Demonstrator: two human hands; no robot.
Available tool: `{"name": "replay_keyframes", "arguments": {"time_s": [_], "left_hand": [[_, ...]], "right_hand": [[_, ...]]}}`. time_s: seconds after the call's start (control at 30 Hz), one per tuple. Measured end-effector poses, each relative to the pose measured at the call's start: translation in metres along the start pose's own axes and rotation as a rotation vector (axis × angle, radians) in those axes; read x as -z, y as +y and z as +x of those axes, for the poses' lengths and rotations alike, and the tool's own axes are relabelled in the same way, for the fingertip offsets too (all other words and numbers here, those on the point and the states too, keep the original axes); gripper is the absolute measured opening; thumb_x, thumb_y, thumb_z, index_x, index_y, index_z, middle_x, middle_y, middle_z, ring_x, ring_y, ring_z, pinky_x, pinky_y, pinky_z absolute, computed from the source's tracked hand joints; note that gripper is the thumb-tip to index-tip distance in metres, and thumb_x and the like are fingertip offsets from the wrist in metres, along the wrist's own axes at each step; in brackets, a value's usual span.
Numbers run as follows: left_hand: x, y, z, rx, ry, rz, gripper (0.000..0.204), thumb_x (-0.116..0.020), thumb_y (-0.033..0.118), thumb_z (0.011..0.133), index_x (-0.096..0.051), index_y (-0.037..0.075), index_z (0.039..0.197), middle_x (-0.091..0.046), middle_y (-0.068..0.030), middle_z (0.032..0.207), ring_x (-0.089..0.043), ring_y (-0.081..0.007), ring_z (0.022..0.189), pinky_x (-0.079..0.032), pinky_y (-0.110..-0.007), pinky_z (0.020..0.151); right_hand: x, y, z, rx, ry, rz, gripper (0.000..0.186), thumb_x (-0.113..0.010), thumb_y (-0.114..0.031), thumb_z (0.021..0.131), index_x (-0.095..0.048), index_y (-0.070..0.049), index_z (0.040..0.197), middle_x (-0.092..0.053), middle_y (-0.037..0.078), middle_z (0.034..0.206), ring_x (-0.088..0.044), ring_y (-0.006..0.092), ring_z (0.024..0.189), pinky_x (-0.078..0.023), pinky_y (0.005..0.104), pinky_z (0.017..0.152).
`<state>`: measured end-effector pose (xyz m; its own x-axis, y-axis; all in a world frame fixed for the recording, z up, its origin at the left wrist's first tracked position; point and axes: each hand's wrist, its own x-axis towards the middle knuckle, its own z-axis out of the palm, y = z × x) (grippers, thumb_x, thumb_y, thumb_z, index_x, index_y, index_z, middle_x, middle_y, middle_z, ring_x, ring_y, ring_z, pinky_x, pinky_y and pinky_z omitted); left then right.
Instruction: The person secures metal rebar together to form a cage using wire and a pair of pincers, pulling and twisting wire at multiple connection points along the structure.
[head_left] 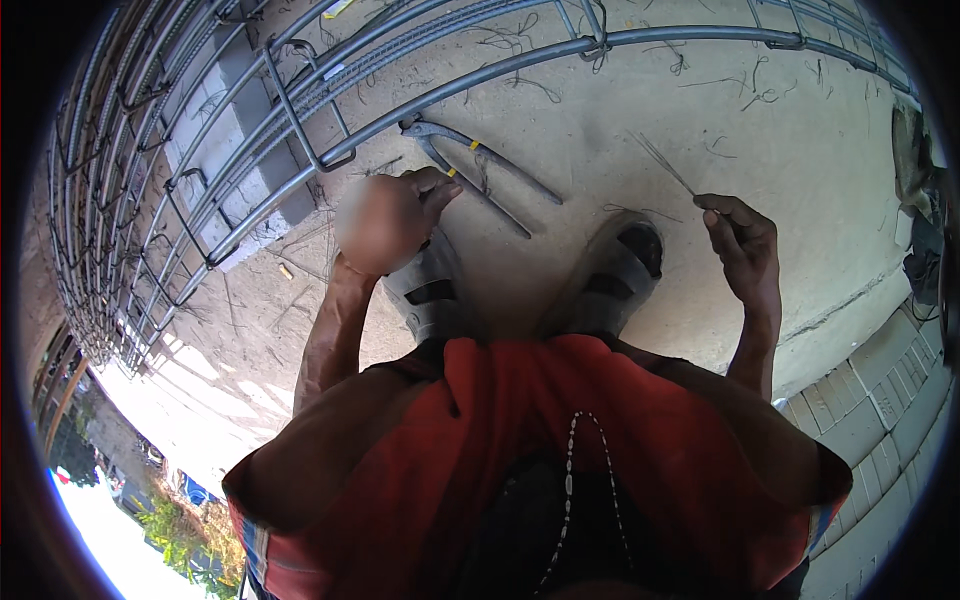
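Note:
My right hand (740,250), at the right, pinches a few thin tie wires (668,162) that stick out up and to the left. My left hand (405,215) is partly blurred, its fingers curled together; whatever they may hold is too small or hidden to tell. Just above and right of it, long-handled pliers (505,172) with yellow marks lie open on the concrete floor (800,190). My feet in grey sandals (605,285) are planted below the pliers, between my hands.
A curved steel rebar cage (460,85) runs across the top and down the left side, over a pale block (215,135). Loose wire bits (530,85) are scattered around. Pale stacked blocks (870,400) line the lower right, with dark cloth (920,230) above them.

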<state>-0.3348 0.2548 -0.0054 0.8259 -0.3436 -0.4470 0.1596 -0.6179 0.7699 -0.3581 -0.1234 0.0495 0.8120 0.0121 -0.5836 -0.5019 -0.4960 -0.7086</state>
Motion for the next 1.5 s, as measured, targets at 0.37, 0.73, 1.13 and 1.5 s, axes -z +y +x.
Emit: {"name": "replay_keyframes", "arguments": {"time_s": [0.37, 0.73, 1.13, 1.5], "left_hand": [[-0.087, 0.034, 0.071, -0.115, 0.246, -0.584, 0.073, -0.063, 0.027, 0.086, -0.021, -0.001, 0.139, -0.032, -0.0223, 0.138, -0.054, -0.0287, 0.111, -0.052, -0.034, 0.080], [-0.099, -0.001, 0.148, -0.566, 0.394, -0.236, 0.087, -0.054, 0.031, 0.091, 0.012, 0.008, 0.143, 0.000, -0.0210, 0.148, -0.048, -0.0274, 0.117, -0.054, -0.029, 0.068], [-0.100, -0.004, 0.172, -0.707, 0.617, -0.232, 0.034, -0.055, 0.013, 0.091, -0.047, 0.002, 0.123, -0.056, -0.0078, 0.103, -0.054, -0.0097, 0.076, -0.048, -0.025, 0.060], [-0.098, 0.009, 0.157, -0.522, 0.410, -0.583, 0.023, -0.053, 0.021, 0.093, -0.054, 0.002, 0.106, -0.056, -0.0063, 0.089, -0.051, -0.0109, 0.074, -0.044, -0.025, 0.062]], "right_hand": [[-0.059, -0.052, 0.070, 0.384, 0.189, 0.061, 0.018, -0.060, -0.018, 0.088, -0.065, -0.004, 0.097, -0.061, 0.004, 0.060, -0.054, 0.0084, 0.051, -0.042, 0.0216, 0.048], [-0.046, -0.085, 0.095, 0.068, -0.072, 0.010, 0.021, -0.059, -0.023, 0.086, -0.067, -0.003, 0.089, -0.061, 0.005, 0.062, -0.057, 0.0103, 0.048, -0.044, 0.0258, 0.046], [-0.041, -0.098, 0.119, -0.218, -0.285, 0.058, 0.026, -0.057, -0.021, 0.088, -0.062, -0.003, 0.070, -0.061, 0.004, 0.065, -0.056, 0.0123, 0.064, -0.044, 0.0237, 0.050], [-0.073, -0.051, 0.116, 0.516, 0.075, -0.093, 0.019, -0.062, -0.013, 0.082, -0.065, -0.001, 0.096, -0.064, 0.019, 0.079, -0.063, 0.0317, 0.066, -0.050, 0.0342, 0.062]]}}
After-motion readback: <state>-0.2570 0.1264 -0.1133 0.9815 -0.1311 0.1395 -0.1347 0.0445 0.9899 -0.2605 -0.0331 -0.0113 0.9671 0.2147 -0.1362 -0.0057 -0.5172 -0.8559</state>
